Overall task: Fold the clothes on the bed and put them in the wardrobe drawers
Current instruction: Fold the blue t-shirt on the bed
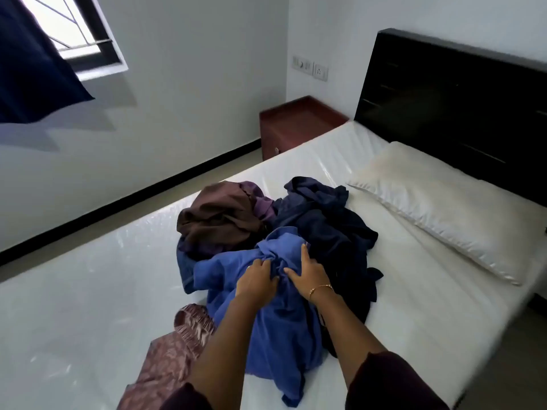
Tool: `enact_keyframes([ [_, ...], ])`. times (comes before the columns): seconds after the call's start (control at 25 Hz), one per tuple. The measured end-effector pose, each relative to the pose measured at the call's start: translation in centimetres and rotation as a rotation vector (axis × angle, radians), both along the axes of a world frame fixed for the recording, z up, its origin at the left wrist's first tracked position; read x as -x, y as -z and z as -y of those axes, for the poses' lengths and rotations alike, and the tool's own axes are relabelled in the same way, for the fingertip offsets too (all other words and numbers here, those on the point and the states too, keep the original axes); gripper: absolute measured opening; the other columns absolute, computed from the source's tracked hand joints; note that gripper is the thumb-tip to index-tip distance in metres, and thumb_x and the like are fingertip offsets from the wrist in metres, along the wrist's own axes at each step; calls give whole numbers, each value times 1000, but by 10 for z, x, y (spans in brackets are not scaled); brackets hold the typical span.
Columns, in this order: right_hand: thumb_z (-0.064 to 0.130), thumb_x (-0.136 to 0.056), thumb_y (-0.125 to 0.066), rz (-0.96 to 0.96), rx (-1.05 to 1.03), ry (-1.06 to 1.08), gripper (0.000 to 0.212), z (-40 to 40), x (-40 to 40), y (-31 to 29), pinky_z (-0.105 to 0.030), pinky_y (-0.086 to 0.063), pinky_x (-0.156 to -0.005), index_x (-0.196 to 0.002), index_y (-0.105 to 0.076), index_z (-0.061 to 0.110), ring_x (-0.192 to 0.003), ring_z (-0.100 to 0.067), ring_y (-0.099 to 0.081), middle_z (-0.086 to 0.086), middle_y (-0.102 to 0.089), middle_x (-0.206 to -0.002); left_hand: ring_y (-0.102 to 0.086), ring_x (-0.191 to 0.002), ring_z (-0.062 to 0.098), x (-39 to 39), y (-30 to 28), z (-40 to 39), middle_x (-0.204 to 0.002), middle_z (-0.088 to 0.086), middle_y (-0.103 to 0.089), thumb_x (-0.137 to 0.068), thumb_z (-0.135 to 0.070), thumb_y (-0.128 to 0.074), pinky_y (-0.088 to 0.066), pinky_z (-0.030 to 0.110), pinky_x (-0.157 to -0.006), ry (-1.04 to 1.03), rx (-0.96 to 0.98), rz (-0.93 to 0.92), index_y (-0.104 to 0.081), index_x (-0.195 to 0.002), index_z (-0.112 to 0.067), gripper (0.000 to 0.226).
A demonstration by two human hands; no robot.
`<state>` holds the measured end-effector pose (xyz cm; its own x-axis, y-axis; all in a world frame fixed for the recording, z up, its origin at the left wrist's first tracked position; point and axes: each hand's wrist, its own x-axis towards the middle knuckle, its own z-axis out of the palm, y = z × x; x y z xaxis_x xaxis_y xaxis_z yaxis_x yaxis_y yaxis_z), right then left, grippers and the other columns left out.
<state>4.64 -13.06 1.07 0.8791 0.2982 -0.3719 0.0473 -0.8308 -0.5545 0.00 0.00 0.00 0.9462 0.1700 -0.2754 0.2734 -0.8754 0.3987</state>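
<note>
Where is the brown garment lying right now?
In the head view, the brown garment lies bunched on the far left of the clothes pile on the bed, beside the dark navy clothes and behind the blue garment.

Pile is mostly blues: a bright blue garment (275, 321) in front, a navy one (325, 223) behind it. Brown cloth (216, 220) on the left with a bit of purple (262, 202) peeking out. A mauve patterned fabric (168, 359) lies nearest, kinda shiny. Mattress (88, 306) is white and glossy, pillow (438, 202) off-white, headboard (444, 99) black, nightstand (296, 122) reddish-brown, curtain (32, 63) dark blue, walls (192, 84) white.
</note>
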Motion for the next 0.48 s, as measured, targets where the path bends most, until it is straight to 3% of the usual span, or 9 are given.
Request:
enact_keyframes([
  [0.08, 26, -93, -54, 12, -21, 39, 49, 1, -10, 4, -34, -42, -97, -136, -44, 3, -119, -34, -50, -20, -53, -131, -45, -123, 28, -6, 2, 4, -139, 11, -41, -96, -28, -49, -39, 35, -99, -109, 124, 15, -40, -137, -9, 47],
  [0.16, 17, -93, -53, 29, -72, 129, 32, -1, -15, 0, -33, -44, -89, -119, -58, -1, -111, -35, -55, -21, -60, -119, -52, -113, 28, -6, 0, 6, -129, 13, -53, -96, -16, -47, -43, 35, -92, -196, 227, 23, -47, -130, -7, 36],
  [0.28, 8, -94, -48, -20, -299, 268, 25, -13, -13, -21, -34, -44, -86, -109, -62, -6, -106, -34, -56, -22, -63, -112, -57, -98, 33, -1, -13, 8, -108, 17, -63, -96, -7, -41, -43, 38, -78, -343, 355, 58, -58, -114, -4, 25],
  [0.4, 2, -93, -46, -100, -528, 404, 24, -23, 2, -44, -41, -45, -90, -106, -60, -13, -104, -36, -56, -24, -62, -109, -48, -75, 22, 15, -33, 6, -79, 11, -55, -94, -6, -43, -41, 41, -72, -555, 550, 113, -56, -80, -5, 19],
  [0.48, 0, -92, -46, -125, -631, 450, 27, -25, 17, -57, -47, -45, -91, -111, -54, -18, -98, -33, -58, -31, -58, -116, -38, -62, 16, 26, -49, 5, -65, 7, -46, -95, -5, -42, -35, 30, -59, -648, 794, 154, -48, -66, -7, 30],
])
